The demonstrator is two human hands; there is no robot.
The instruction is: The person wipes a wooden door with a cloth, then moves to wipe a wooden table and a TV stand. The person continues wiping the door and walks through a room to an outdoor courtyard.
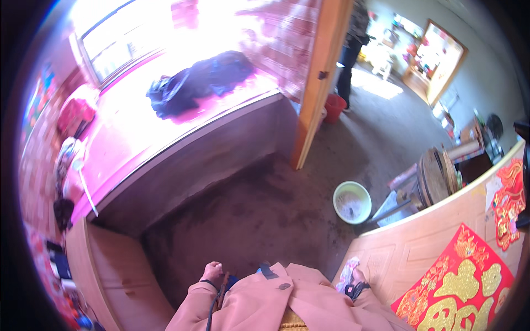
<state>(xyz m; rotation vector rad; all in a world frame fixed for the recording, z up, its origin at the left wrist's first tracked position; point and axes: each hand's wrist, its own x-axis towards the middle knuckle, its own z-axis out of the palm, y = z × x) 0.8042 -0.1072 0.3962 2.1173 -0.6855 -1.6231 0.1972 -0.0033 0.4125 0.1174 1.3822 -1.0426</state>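
Low at the bottom of the head view, my left hand (212, 272) hangs beside the pink coat (256, 298) with its fingers curled; whether anything lies inside them is hidden. On the other side of the coat, my right hand (359, 278) is closed on a crumpled, patterned cloth (347, 273), close to the wooden door (393, 248). A pale green basin (352, 202) with cloudy contents stands on the floor past that door's edge.
A raised platform with a pink top (124, 145) bears dark clothing (203, 82). A wooden door frame (316, 82) stands ahead. Beyond it are a red bucket (333, 108) and a standing person (350, 53). A wooden cabinet (120, 273) is at the left; a round wooden object (432, 176) is at the right.
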